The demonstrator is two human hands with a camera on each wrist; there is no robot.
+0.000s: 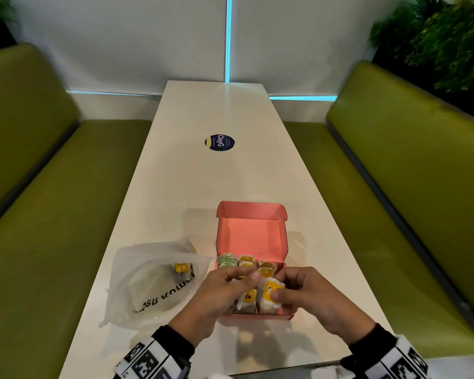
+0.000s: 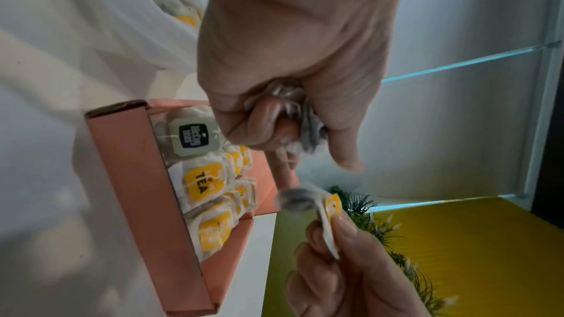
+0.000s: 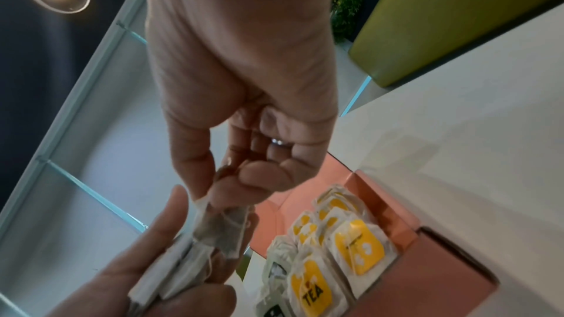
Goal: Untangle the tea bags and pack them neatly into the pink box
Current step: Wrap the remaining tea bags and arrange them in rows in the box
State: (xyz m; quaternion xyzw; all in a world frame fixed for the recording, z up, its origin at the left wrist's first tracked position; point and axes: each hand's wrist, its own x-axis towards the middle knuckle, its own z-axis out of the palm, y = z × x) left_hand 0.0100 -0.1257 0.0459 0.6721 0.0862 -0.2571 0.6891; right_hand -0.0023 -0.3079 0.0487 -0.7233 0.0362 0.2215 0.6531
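The pink box (image 1: 252,233) lies open on the white table (image 1: 219,110), its lid standing up at the far side. Rows of tea bags (image 1: 246,262) with yellow tags stand inside it, plus one with a dark tag (image 2: 194,137). Just above the box's near half, my left hand (image 1: 241,283) grips a crumpled bunch of tea bags (image 2: 302,110). My right hand (image 1: 282,291) pinches a single yellow-tagged tea bag (image 1: 270,292) close beside that bunch. In the right wrist view this tea bag (image 3: 225,233) hangs from my right hand's fingertips (image 3: 232,177) against the bunch (image 3: 171,271).
A clear plastic bag (image 1: 153,283) with black lettering lies left of the box, with a yellow-tagged tea bag (image 1: 181,268) inside. A round dark sticker (image 1: 219,142) is stuck mid-table. Green benches (image 1: 52,201) run along both long sides.
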